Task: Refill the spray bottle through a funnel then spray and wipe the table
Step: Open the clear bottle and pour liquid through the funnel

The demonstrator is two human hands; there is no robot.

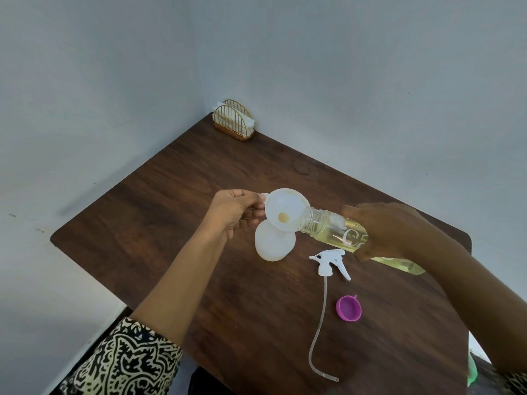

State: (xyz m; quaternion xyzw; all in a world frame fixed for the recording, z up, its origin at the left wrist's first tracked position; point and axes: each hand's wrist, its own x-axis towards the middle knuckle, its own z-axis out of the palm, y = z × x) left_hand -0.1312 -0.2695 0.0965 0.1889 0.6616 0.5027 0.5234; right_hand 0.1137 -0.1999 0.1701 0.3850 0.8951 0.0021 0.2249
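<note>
Nearest the camera, one patterned sleeve (125,360) leads to the left hand (233,212), fingers pinched closed on the tab of one white funnel (285,209) seated in one white spray bottle (273,243) at mid-counter (171,195). Right hand (390,232) is wrapped closed around one clear refill bottle (322,226) of yellowish liquid — mouth tilted onto the funnel rim. One trigger sprayer (330,260), one purple cap (348,308) and one napkin holder (233,121) rest on the counter.

A dark wooden table (176,212) stands pushed into a corner of the walls. On it rest a white spray bottle (274,243), its detached trigger head (330,261) with a long dip tube, and a purple cap (349,308). A gold wire napkin holder (233,121) sits at the far corner.
</note>
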